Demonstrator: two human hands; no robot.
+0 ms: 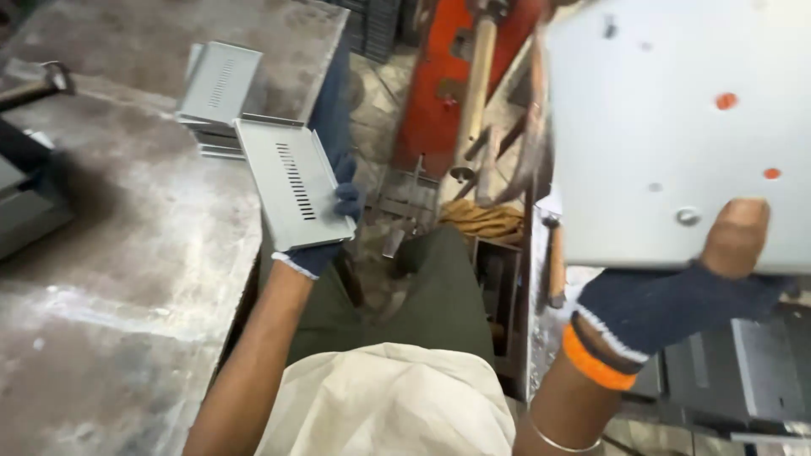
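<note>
My left hand, in a dark blue fingerless glove, grips a grey sheet-metal tray with a row of vent slots and folded edges, holding it over the edge of the steel workbench. Just behind it a stack of similar slotted metal parts rests on the bench. My right hand, also gloved, with the bare thumb pressed on top, holds up a large flat grey metal panel that has small holes and a round stud.
A hammer lies at the bench's far left. Between the benches stand a red machine with a wooden handle, cloth and scrap on the floor. Dark metal parts lie at lower right. My knees fill the lower middle.
</note>
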